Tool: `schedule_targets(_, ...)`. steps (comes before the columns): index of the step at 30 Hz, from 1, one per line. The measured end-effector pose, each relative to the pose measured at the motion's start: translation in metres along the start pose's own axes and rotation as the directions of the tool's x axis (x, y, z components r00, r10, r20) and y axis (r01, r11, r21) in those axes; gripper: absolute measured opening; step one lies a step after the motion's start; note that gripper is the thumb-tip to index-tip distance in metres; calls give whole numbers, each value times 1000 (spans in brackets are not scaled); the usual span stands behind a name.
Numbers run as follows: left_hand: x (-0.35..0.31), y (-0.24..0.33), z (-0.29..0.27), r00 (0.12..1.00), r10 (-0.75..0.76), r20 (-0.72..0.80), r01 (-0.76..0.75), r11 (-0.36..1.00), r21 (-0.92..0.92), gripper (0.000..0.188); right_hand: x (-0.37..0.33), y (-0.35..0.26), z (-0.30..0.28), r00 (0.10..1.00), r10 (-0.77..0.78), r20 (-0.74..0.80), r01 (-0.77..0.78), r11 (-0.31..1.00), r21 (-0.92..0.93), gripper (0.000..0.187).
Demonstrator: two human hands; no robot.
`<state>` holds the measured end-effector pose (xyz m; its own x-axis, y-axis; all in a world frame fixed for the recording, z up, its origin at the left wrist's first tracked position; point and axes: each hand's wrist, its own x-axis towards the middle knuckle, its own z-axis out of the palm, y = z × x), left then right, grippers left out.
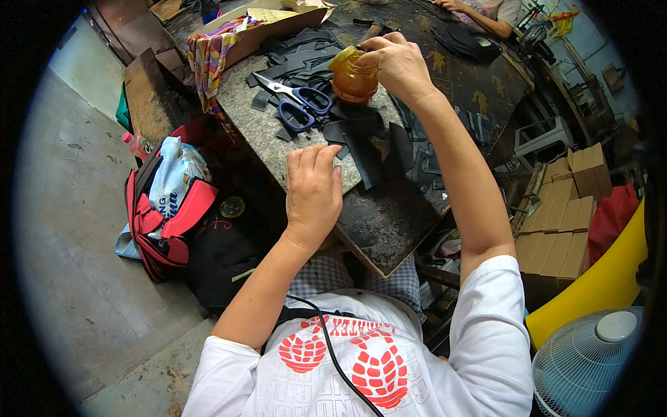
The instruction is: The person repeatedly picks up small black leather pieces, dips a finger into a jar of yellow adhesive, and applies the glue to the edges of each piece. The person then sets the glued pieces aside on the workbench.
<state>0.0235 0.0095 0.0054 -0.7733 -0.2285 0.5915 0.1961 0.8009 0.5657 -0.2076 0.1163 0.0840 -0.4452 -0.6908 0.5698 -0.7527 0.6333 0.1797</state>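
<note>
My right hand (401,68) is at the mouth of a glass jar (354,85) of amber, glue-like liquid, fingers bent together over its rim. Whatever they grip is hidden. A yellow lid (342,58) leans at the jar's top left. My left hand (314,186) rests at the near edge of a speckled stone slab (246,104), fingers bent, thumb apart, nothing visible between them. Just beyond its fingertips lie black leather-like strips (363,158). Scissors with blue handles (300,108) lie left of the jar, blades pointing away to the left.
More black strips (299,55) are heaped behind the scissors. An open cardboard box (260,35) with patterned cloth (208,59) stands far left. Bags (174,187) sit left of the table. Brown boxes (556,226) and a fan (590,365) are at right. Another person's arm (479,17) shows across the table.
</note>
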Motion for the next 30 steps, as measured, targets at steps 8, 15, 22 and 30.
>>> schedule_targets(8,-1,-3,1,1000,21,4,-21,1000,15,36,-22,6,-31,999,21,-38,-23,997,-72,34)
schedule_targets(15,-4,-2,2,1000,9,0,-9,1000,-13,32,-94,-38,-83,987,153,-39,-107,831,545,41)
schedule_targets(22,-2,7,-10,999,-5,-47,-1,992,-129,22,-157,-88,-59,996,69,63,-90,893,441,84)
schedule_targets(30,-23,36,-36,607,-398,687,795,306,-525,26,-192,-127,-83,979,202,-16,-126,667,734,80)
